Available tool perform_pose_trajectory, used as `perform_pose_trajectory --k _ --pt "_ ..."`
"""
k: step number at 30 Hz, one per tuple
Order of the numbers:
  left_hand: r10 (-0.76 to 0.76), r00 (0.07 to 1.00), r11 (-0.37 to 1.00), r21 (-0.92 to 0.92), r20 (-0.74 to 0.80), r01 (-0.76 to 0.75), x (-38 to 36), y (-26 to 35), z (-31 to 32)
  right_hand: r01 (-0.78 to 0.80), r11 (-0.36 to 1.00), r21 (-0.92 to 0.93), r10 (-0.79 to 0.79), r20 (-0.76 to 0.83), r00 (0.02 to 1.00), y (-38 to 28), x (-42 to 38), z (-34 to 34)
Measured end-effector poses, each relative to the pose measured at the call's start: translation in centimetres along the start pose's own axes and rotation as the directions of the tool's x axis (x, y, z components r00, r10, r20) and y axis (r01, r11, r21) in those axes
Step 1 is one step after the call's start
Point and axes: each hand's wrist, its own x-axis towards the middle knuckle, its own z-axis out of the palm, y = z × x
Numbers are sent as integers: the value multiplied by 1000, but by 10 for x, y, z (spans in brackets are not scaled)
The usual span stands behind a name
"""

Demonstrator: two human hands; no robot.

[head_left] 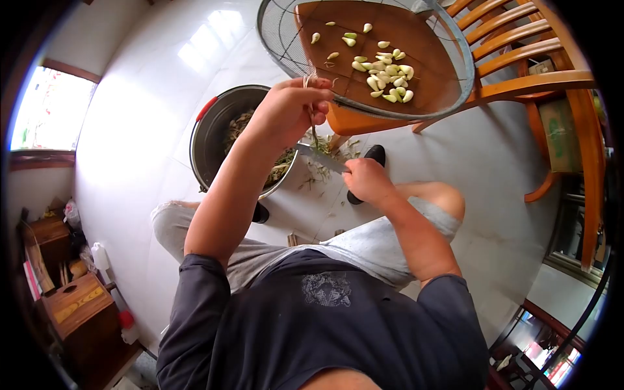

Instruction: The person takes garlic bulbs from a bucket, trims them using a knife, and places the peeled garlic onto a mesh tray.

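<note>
Pinched in the fingers of my left hand (290, 112) is a garlic plant, its thin roots sticking out above the fingertips and its dry stalk (315, 135) hanging below. The bulb itself is hidden by the fingers. My right hand (370, 180) is wrapped around the handle of a knife (322, 158), whose blade points left, just under the stalk. Beyond my left hand, a round mesh sieve (469, 58) carries a pile of peeled garlic cloves (388, 73), with several more scattered singly. A metal bucket (203, 140) holding dry stalks and trimmings stands beneath my left forearm.
The sieve rests on a wooden chair (513, 84). Leaf scraps (318, 170) litter the tiled floor near my shoes (376, 155). At the lower left is a wooden cabinet (81, 305). A cardboard box (560, 133) sits behind the chair at right.
</note>
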Motion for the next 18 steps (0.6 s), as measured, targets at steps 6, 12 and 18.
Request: perform_pose_trajectory --k 6,12,18 --pt "-63 998 960 -275 -17 56 -42 -29 -45 -61 998 -35 61 -18 998 -6 0 -3" --pt "-27 997 975 -222 -76 9 -71 -66 -81 -106 981 165 122 -94 988 -5 0 4" --pt "-61 957 998 -44 -285 51 -70 -95 -84 158 969 189 -101 -281 954 -18 -4 6"
